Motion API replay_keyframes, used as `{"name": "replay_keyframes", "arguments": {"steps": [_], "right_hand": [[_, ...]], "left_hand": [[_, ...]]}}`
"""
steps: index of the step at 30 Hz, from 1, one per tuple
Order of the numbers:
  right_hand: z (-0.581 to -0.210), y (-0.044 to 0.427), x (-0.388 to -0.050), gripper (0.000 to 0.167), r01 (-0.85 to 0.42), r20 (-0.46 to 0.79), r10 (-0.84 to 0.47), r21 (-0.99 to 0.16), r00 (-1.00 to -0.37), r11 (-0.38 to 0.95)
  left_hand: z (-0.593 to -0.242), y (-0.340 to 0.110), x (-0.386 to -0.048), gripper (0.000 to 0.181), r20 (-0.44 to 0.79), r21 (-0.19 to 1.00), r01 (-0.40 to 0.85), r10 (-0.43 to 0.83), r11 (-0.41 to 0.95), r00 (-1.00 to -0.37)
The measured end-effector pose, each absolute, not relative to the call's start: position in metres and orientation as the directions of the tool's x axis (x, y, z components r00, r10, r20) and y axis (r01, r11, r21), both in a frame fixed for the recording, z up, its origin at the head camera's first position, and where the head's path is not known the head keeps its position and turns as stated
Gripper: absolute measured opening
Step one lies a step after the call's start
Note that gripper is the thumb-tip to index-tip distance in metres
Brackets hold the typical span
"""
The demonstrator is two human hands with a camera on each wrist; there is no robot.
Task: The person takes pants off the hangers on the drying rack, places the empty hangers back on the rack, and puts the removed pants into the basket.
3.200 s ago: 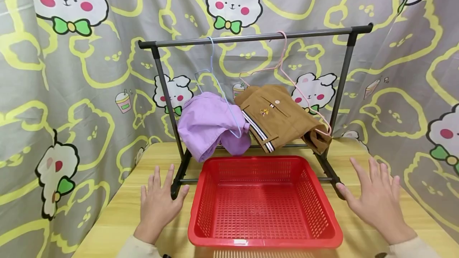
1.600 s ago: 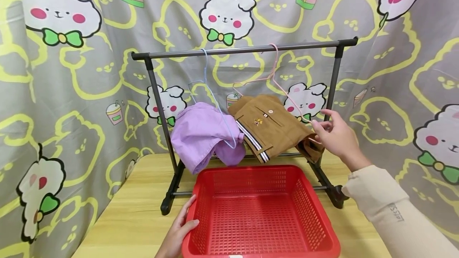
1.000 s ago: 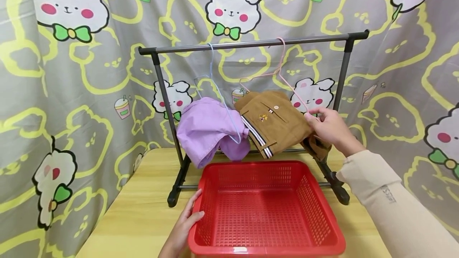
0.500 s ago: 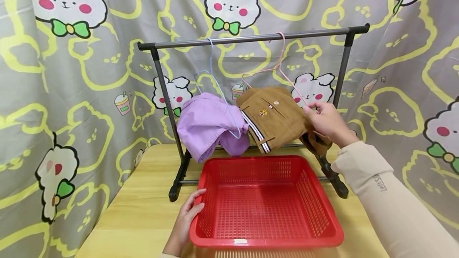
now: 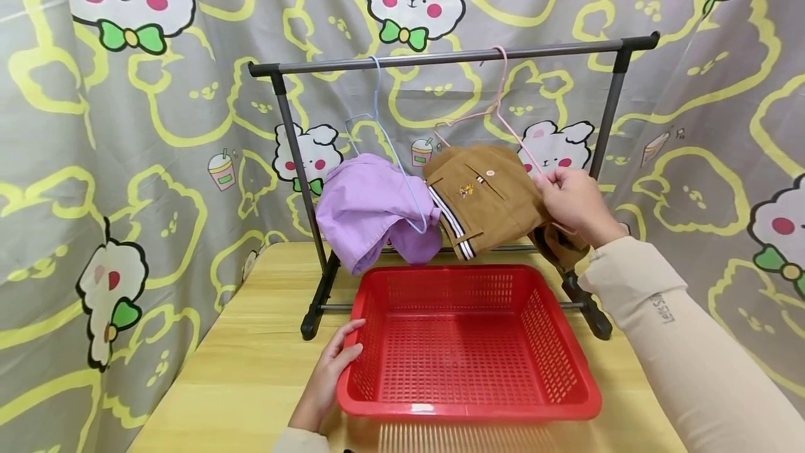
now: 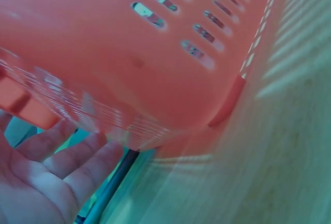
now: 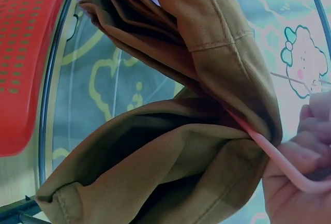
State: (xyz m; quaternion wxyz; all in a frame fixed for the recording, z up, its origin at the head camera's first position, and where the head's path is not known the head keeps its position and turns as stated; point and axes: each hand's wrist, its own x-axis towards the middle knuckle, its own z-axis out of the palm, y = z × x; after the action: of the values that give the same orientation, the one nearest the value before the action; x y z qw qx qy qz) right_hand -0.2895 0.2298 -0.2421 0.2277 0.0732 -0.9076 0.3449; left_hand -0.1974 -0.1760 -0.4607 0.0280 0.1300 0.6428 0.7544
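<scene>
Brown shorts [image 5: 484, 201] with a striped waistband hang folded over a pink hanger [image 5: 502, 100] on the rack's bar. My right hand [image 5: 577, 203] pinches the hanger's right side, close by the cloth; in the right wrist view the pink hanger [image 7: 279, 159] runs from the brown fabric [image 7: 232, 84] to my hand [image 7: 300, 167]. To the left, purple clothing [image 5: 371, 208] hangs on a blue hanger [image 5: 393, 149]. My left hand [image 5: 328, 372] holds the left rim of the red basket [image 5: 468, 411], its fingers [image 6: 85, 154] against the outer wall in the left wrist view.
The dark metal rack [image 5: 440, 59] stands behind the basket, with a black foot [image 5: 312, 317] on the left and another [image 5: 594, 313] on the right. Beneath is a light wooden table [image 5: 233, 362]. A patterned curtain [image 5: 207, 229] surrounds the back and sides.
My right hand has come up from the table to the pink hanger and taken hold of it. My left hand has moved to the basket's rim. The shorts have shifted slightly on the hanger.
</scene>
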Motion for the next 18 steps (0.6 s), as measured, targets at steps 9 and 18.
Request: {"name": "replay_keyframes", "arguments": {"steps": [9, 18], "right_hand": [[-0.2399, 0.2246, -0.2895, 0.036, -0.342, 0.605, 0.003, -0.455, -0.796, 0.822], [-0.2428, 0.2227, -0.2907, 0.037, -0.359, 0.663, 0.013, -0.421, -0.748, 0.833]], "left_hand": [[-0.4582, -0.1745, -0.1979, 0.048, 0.141, 0.979, 0.108, 0.197, -0.17, -0.97], [-0.4604, -0.1758, -0.1979, 0.048, 0.136, 0.981, 0.104, 0.199, -0.161, -0.971]]}}
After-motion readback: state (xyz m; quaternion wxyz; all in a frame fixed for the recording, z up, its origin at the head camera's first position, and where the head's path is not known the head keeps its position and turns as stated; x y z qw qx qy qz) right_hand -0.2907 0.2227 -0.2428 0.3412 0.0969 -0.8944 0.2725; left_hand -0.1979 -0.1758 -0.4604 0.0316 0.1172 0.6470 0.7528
